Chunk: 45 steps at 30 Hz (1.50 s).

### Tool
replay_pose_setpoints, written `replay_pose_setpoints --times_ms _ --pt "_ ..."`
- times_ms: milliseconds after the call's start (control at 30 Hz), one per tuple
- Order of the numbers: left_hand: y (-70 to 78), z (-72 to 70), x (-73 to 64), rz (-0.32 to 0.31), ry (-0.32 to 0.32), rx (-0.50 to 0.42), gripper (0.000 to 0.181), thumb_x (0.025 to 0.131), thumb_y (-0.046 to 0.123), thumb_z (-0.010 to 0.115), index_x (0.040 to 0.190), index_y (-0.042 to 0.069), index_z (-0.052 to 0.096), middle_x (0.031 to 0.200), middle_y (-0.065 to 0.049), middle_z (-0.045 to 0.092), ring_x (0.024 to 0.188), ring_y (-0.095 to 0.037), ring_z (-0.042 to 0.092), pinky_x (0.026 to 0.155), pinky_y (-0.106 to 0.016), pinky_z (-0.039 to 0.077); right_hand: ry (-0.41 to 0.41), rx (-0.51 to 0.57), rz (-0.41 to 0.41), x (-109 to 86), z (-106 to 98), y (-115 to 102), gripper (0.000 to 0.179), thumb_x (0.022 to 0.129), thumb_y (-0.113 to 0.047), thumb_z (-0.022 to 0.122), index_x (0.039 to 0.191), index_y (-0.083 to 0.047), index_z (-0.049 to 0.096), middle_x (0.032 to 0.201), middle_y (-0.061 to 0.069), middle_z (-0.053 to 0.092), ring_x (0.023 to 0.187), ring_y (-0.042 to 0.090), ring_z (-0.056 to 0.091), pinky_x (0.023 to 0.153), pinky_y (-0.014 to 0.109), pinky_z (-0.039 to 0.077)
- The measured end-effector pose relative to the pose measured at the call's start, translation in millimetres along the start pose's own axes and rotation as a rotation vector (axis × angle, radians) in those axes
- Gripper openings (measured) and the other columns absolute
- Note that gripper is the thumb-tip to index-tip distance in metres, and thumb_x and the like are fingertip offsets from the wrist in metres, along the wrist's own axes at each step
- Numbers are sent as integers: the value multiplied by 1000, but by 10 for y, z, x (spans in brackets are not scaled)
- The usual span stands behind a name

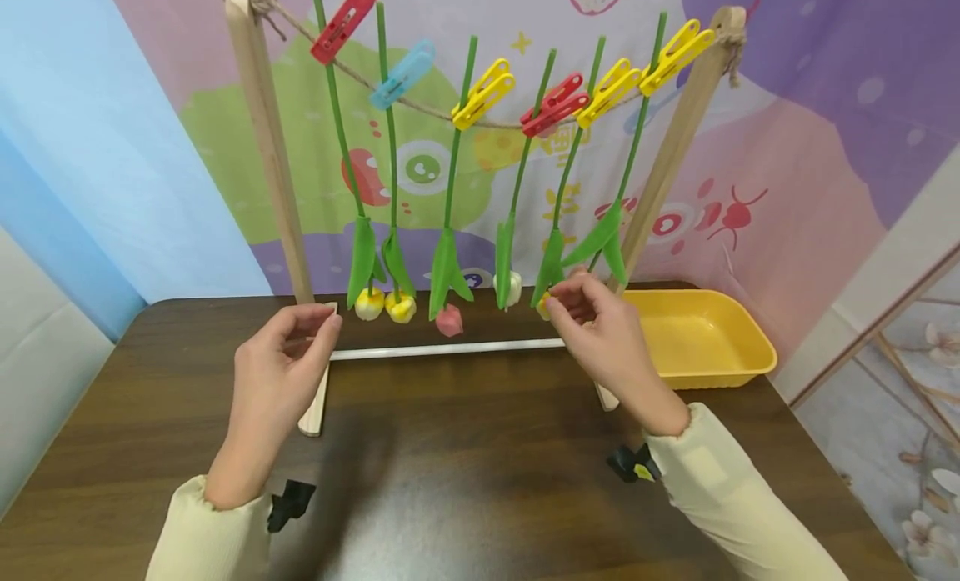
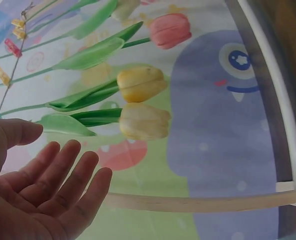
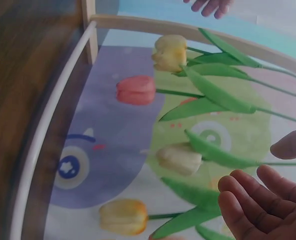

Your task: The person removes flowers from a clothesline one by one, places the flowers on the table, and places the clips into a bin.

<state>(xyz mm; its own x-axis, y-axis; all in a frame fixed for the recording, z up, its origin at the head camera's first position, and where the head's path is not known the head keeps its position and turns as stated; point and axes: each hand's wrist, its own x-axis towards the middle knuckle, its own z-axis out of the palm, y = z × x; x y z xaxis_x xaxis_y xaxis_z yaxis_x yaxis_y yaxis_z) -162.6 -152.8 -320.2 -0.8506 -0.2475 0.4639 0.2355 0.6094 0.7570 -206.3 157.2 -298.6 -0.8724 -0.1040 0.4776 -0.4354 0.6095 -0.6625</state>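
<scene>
Several artificial tulips hang upside down by green stems from a rope [image 1: 427, 110], held by coloured clothespins. Their blooms include a pink tulip [image 1: 449, 321], a white tulip [image 1: 513, 289] and a yellow tulip [image 3: 123, 216]. Left of the row, my left hand [image 1: 277, 373] is raised, fingers loosely bent and holding nothing. Two yellow-and-white tulips [image 2: 144, 121] are the nearest to it. My right hand [image 1: 611, 335] hovers at the right end of the row, partly hiding the yellow tulip in the head view. Nothing sits between its relaxed fingers in the right wrist view.
The rope spans a left wooden post [image 1: 270, 147] and a right wooden post [image 1: 686, 131], joined low down by a white rod [image 1: 450, 350]. A yellow basin [image 1: 761, 360] stands on the brown table [image 1: 465, 481] at right. Behind hangs a cartoon-printed cloth [image 1: 300, 147].
</scene>
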Motion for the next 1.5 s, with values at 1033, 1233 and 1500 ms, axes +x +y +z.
replay_pose_setpoints --times_ms 1033,1233,1500 --pt "347 -88 392 108 20 -16 27 91 25 60 105 2 65 97 -9 69 82 0 58 73 -6 42 -86 127 -154 409 93 -643 19 89 -18 62 103 -5 62 85 5 68 72 12 60 68 27 50" --pt "457 -104 488 127 29 -31 28 92 25 58 106 2 64 99 -9 69 87 -12 62 74 -6 42 -91 188 -140 522 85 -810 18 89 -18 62 102 -5 62 82 7 67 68 13 59 62 26 47" --pt "562 -99 595 166 42 -58 29 93 24 56 108 0 62 100 -11 68 87 -16 63 73 -6 42 -113 258 -150 668 52 -1077 20 90 -19 61 105 -6 61 82 8 66 67 14 59 62 25 47"
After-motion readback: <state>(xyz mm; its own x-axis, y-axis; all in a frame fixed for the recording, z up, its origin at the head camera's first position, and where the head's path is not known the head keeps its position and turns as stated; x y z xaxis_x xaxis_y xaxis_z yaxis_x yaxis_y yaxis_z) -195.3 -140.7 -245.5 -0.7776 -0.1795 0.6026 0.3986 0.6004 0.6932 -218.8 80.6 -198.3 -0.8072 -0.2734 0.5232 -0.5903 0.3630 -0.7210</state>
